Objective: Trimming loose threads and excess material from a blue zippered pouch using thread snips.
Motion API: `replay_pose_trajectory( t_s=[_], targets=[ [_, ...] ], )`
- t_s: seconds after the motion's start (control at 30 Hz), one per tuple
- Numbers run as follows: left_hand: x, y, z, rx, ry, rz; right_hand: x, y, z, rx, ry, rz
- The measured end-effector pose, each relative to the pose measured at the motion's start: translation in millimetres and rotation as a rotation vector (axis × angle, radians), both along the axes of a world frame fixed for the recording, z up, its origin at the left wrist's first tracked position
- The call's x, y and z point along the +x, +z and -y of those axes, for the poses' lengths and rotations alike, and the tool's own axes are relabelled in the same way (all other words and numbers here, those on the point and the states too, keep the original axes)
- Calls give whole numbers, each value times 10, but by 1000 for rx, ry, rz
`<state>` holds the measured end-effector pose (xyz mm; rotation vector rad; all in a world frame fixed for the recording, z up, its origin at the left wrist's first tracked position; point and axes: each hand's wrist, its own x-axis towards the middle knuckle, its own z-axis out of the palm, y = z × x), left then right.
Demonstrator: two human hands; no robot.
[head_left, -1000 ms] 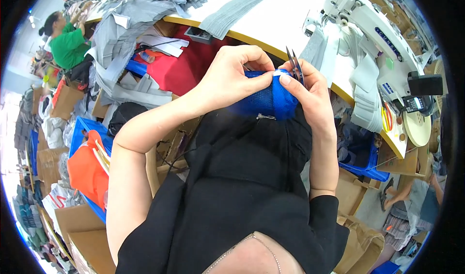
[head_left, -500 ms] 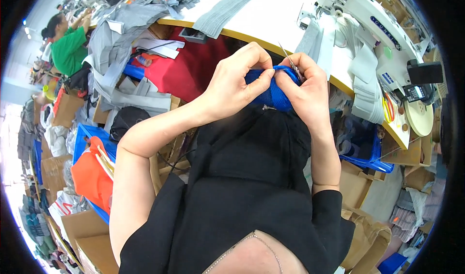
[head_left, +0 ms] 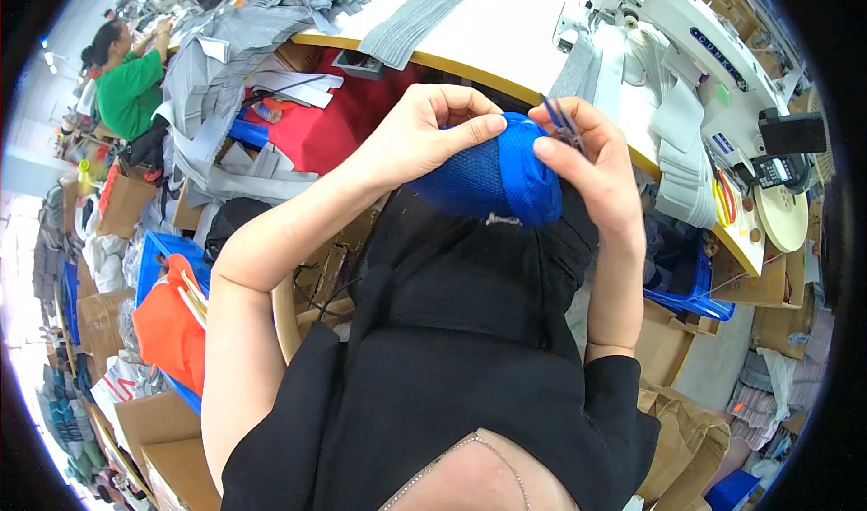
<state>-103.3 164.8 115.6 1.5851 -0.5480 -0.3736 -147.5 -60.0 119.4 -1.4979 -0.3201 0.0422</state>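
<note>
A rounded piece of blue mesh fabric [head_left: 479, 179] with a brighter blue band is held up in front of my lap. A small greyish tuft hangs at its lower edge. My left hand [head_left: 432, 136] is closed, pinching the upper edge of the fabric between thumb and fingers. At the other end of the band, my right hand [head_left: 591, 159] is curled round small thread snips [head_left: 564, 125], their blades pointing up and away from me. The right thumb tip rests against the bright band. Whether the right fingers also grip the fabric is hidden.
A white worktable [head_left: 492, 37] with a yellow edge lies ahead, carrying a white sewing machine [head_left: 691, 37] and grey fabric strips [head_left: 424, 19]. Blue crates [head_left: 677, 281] stand on both sides. Orange cloth [head_left: 173, 330] lies at left. A person in green [head_left: 131, 91] works far left.
The blue fabric has come lower and turned, so more of its mesh and band shows. My right hand has shifted slightly right and down, and the snips have tilted.
</note>
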Motion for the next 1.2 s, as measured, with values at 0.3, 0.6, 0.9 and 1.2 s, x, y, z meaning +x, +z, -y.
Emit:
replay_pose_trajectory(
  t_s=[0.3,0.6,0.9,1.2],
  targets=[
    [3,50,8,41,-109,52,49,6,163,26,113,-283],
    [-61,116,76,158,-97,197,-7,-68,52,-8,-25,-186],
    [-45,84,129,27,-67,-76,-178,-49,-132,-434,-406,448],
    [-16,13,147,51,-27,-119,-150,-123,-125,-917,-506,982]
  ],
)
